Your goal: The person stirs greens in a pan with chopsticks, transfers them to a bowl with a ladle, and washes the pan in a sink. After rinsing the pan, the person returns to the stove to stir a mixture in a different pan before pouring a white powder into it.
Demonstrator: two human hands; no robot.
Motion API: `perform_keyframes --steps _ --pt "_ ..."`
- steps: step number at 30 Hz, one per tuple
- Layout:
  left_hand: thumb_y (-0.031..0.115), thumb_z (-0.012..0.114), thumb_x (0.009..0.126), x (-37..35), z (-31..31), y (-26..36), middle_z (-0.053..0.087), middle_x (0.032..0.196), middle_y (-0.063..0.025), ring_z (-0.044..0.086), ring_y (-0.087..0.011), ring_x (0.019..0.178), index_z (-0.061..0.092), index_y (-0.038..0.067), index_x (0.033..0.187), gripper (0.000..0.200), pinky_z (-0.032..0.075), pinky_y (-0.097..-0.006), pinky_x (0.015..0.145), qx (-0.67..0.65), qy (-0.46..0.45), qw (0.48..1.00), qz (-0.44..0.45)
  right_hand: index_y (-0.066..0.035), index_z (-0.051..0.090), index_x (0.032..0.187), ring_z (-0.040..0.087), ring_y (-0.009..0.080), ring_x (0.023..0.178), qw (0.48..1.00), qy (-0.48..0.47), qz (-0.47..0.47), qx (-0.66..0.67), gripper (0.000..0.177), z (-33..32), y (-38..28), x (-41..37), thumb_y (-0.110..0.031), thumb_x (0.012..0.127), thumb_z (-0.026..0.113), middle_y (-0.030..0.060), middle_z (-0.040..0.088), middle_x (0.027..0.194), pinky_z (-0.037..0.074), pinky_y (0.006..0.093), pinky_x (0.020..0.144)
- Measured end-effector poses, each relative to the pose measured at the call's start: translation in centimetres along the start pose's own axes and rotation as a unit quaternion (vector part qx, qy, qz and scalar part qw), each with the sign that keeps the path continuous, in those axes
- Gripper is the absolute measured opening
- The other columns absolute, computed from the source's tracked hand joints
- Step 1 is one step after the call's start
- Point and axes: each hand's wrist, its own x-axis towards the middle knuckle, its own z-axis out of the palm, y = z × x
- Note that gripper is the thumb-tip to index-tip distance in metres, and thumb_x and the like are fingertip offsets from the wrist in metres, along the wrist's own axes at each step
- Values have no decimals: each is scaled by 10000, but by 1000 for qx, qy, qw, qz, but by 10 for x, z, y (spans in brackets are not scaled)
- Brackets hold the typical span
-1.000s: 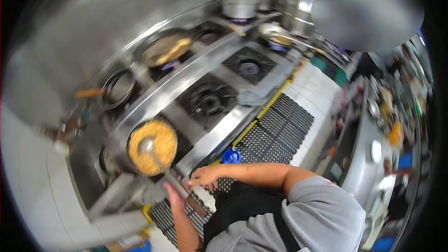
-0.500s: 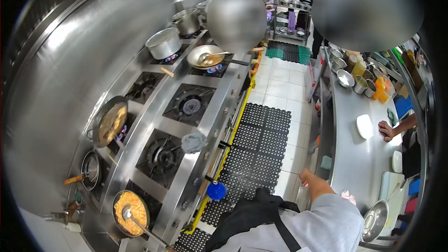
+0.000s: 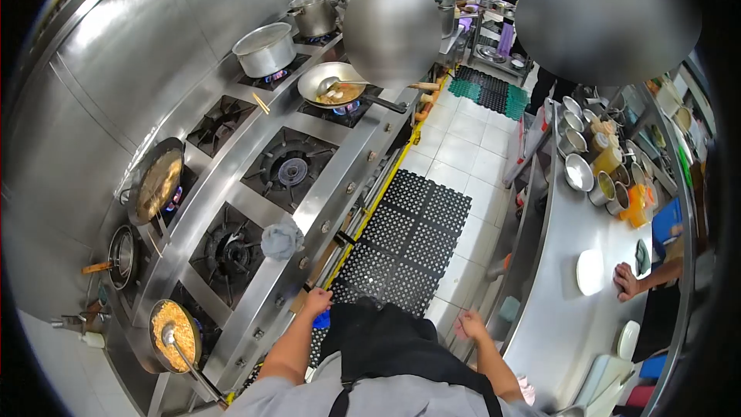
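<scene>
My left hand (image 3: 317,302) is curled closed beside the stove's front edge, close to a black lever on the yellow pipe; nothing shows in its fingers. A blue plastic vessel (image 3: 320,320) hangs just below it, partly hidden. My right hand (image 3: 472,325) is loosely closed over the floor beside the steel counter, with nothing visible in it. Nearest on the stove are a crumpled grey cloth (image 3: 282,238) on the front ledge and a pan of orange-yellow food (image 3: 184,330) with a ladle (image 3: 174,342) resting in it.
Farther along the stove (image 3: 266,152) are a lit wok (image 3: 312,81), a dark pan (image 3: 158,185) and a pot (image 3: 265,49). The right counter (image 3: 544,316) bears a white dish (image 3: 590,272); another person's hand (image 3: 626,281) rests there. A black mat (image 3: 409,239) covers the floor.
My left hand has come into view by the stove. My right hand has drawn back and lower, away from its forward position. The view has shifted, showing both arms.
</scene>
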Motion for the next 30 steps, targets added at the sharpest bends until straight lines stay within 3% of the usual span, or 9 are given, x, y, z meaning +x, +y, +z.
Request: perform_keyframes --steps 8,10,11,15,16,17,19,25,30 --pt "414 509 888 98 71 -50 696 840 -206 667 -328 764 713 17 831 450 517 -423 740 383 -151 902 127 -3 562 1067 651 277 546 993 55 95 46 276 -50 4 -2 -227 906 569 164 652 781 560 416 467" --pt "425 675 802 137 82 -67 695 948 -192 665 -280 874 700 -21 987 484 522 -423 767 145 -165 967 -128 -5 547 1071 655 298 560 994 64 84 5 282 -65 -16 10 -231 904 568 167 644 782 569 438 483" --pt "423 683 728 113 69 10 658 1092 -235 655 -324 988 646 -96 1055 615 526 -415 806 249 -236 939 8 -5 542 1070 652 298 558 993 73 96 10 275 -73 -24 19 -227 908 565 166 640 779 569 441 484" --pt "370 648 817 181 90 145 597 1206 -271 635 -354 1035 562 -114 1187 616 514 -396 865 57 -155 980 -109 -9 520 1064 641 299 550 984 103 129 70 250 -107 -67 57 -211 920 553 161 623 768 569 455 489" --pt "348 579 889 229 102 155 621 1162 -236 626 -339 1035 586 -86 1155 510 498 -417 866 280 -234 924 113 -10 515 1062 638 300 549 981 111 133 91 244 -115 -80 70 -207 924 550 160 619 765 569 458 490" --pt "423 546 929 251 121 178 547 568 -52 484 -153 461 610 60 712 427 374 -330 417 116 -107 977 144 -11 510 1061 635 300 547 977 118 134 114 238 -124 -94 84 -204 927 547 159 614 762 569 461 492" --pt "445 536 947 252 114 300 536 594 -30 475 -126 467 564 60 756 431 385 -275 426 -50 -259 962 63 -12 499 1058 630 300 543 975 127 115 143 226 -138 -129 113 -196 933 541 156 606 756 568 468 494" --pt "412 648 891 329 158 482 555 687 -41 486 -114 523 512 24 998 425 381 -281 457 -221 91 964 116 -1 565 933 614 181 618 959 214 -183 10 122 -185 -290 241 -119 908 583 71 600 719 503 335 542" --pt "327 581 948 357 165 554 496 691 -46 505 -181 600 474 76 877 281 459 -346 545 -650 -25 760 -11 12 531 1193 438 394 1194 758 296 -530 -238 393 -171 -588 286 -95 831 639 232 481 1265 336 454 1027"
